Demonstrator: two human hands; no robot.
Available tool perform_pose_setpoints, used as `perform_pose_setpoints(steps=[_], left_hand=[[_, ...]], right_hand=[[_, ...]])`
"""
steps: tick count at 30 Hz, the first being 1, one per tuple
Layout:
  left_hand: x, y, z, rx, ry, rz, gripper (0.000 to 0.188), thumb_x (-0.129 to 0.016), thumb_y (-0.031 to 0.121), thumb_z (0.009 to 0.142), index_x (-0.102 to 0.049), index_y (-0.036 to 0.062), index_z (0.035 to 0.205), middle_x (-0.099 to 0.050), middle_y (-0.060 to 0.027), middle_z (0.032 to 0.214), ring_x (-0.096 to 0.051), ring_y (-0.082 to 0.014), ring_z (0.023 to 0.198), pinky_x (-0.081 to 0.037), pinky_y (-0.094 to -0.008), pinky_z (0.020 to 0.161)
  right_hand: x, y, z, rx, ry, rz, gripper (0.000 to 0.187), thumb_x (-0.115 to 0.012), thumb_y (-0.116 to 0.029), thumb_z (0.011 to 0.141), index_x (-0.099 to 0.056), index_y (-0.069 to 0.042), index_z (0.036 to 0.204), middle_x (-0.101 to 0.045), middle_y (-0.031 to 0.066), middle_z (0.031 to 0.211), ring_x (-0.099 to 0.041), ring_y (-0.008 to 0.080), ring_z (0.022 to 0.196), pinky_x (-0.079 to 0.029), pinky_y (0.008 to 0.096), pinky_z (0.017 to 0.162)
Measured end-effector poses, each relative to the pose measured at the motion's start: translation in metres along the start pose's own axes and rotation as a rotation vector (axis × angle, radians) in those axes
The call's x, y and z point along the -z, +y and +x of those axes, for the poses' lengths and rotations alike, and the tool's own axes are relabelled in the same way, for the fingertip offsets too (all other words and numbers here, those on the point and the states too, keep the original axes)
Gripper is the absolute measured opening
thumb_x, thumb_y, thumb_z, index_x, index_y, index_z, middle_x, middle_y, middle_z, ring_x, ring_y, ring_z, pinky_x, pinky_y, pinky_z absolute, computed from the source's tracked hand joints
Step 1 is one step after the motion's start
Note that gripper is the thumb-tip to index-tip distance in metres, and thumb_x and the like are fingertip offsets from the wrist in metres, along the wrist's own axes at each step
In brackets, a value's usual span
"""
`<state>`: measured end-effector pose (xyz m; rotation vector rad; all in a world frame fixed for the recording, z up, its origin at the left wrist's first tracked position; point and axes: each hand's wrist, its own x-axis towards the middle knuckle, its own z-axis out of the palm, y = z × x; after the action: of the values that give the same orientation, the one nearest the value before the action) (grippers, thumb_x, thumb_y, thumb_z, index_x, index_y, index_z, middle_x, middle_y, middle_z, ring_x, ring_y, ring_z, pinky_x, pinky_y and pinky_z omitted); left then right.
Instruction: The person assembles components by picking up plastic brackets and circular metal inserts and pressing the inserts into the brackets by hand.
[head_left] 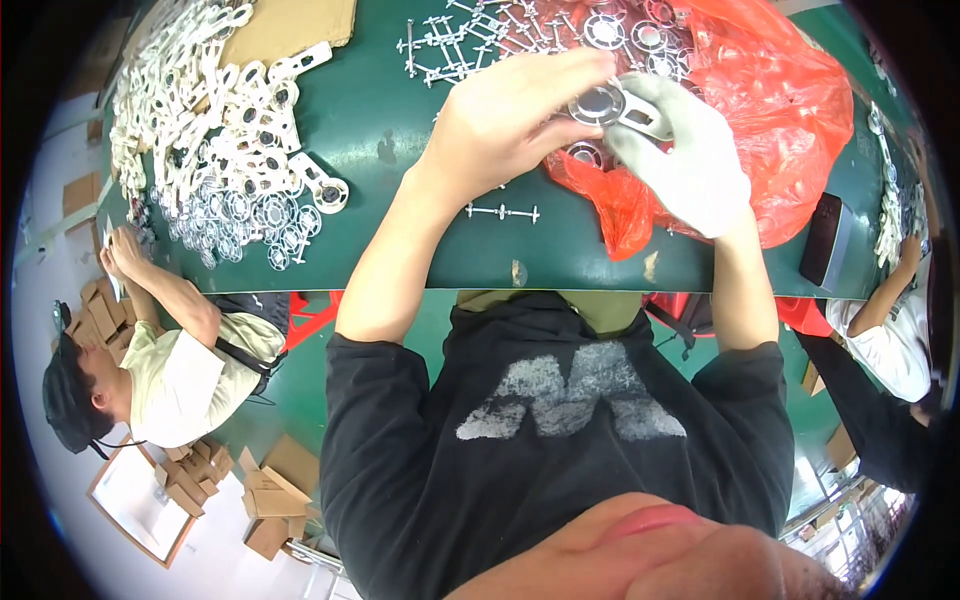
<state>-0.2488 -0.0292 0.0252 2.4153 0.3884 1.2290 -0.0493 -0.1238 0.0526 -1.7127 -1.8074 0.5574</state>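
A white plastic piece (pixel 640 119) with a round ring end and a short slotted handle is held between my two hands, above the table. My bare left hand (pixel 505 118) closes thumb and fingers around the ring end. My right hand (pixel 690 150), in a white glove, grips the handle end. Just beyond and under the hands lie round clear and silvery ring parts (pixel 604 30), partly on a red plastic bag (pixel 770 110). The inner fingertips of both hands are partly hidden by the piece.
A heap of similar white pieces (pixel 262 125) lies at the left, with clear round parts (pixel 250 215) before it and cardboard (pixel 290 32) behind. Thin grey sprues (pixel 455 45) lie at the back; one sprue (pixel 503 212) lies nearer. A dark box-shaped object (pixel 823 240) stands right. People sit at both sides.
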Motion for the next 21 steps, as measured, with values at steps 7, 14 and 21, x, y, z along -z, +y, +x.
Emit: perform_pose_setpoints(steps=[7,14,21], left_hand=[[-0.001,0.016,0.002,0.068,-0.160,-0.194,0.062,-0.084,0.006,0.069,-0.066,0.0030,0.128,-0.070,-0.0122,0.128,-0.064,-0.0317,0.116,-0.051,-0.0403,0.099],[-0.011,0.022,-0.004,0.379,-0.074,-0.593,0.032,-0.076,0.013,0.087,-0.074,0.0017,0.116,-0.072,-0.0158,0.122,-0.071,-0.0284,0.112,-0.056,-0.0374,0.097],[0.022,-0.009,0.043,0.492,-0.305,-0.396,0.022,-0.076,0.016,0.089,-0.077,0.0065,0.109,-0.068,-0.0069,0.102,-0.065,-0.0175,0.092,-0.054,-0.0303,0.083]], right_hand=[[0.012,0.001,0.005,0.063,-0.256,0.199,0.032,-0.066,-0.040,0.093,-0.071,-0.014,0.112,-0.072,0.0110,0.100,-0.070,0.0299,0.093,-0.056,0.0383,0.082],[-0.002,0.004,0.000,0.318,-0.065,-0.211,0.020,-0.060,-0.039,0.097,-0.072,-0.027,0.106,-0.069,0.0064,0.081,-0.069,0.0283,0.071,-0.053,0.0405,0.060],[-0.002,-0.008,0.005,0.076,-0.006,-0.026,0.036,-0.057,-0.048,0.096,-0.070,-0.018,0.112,-0.069,0.0088,0.085,-0.071,0.0274,0.081,-0.055,0.0382,0.067]])
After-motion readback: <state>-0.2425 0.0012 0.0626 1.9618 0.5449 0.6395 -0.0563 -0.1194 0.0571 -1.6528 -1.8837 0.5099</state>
